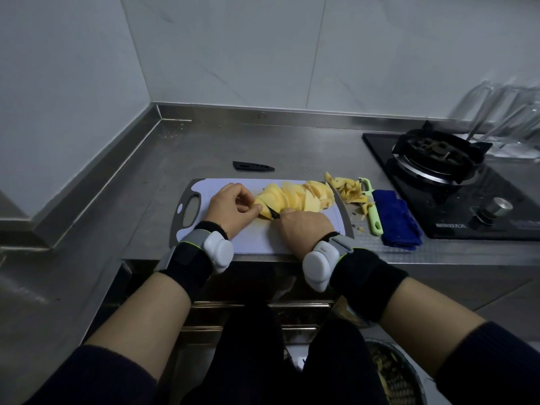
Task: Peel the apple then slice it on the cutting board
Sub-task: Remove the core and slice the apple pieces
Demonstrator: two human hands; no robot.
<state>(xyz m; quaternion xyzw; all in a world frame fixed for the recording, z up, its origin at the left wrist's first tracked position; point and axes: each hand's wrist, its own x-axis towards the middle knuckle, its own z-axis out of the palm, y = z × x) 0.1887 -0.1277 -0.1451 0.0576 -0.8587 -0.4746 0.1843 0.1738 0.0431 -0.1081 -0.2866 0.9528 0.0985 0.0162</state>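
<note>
A peeled, pale yellow apple (295, 197) lies on the white cutting board (257, 241), most of it cut into several slices fanned out to the right. My left hand (233, 209) pinches the uncut left end of the apple. My right hand (304, 226) is closed on a small black knife (274, 213), whose blade is down in the apple just right of my left fingertips. The knife's handle is hidden inside my fist.
A heap of apple peels (349, 191) and a green peeler (372, 209) lie right of the board, beside a folded blue cloth (397, 220). A black knife sheath (253, 166) rests behind the board. A gas stove (444, 162) stands at the right.
</note>
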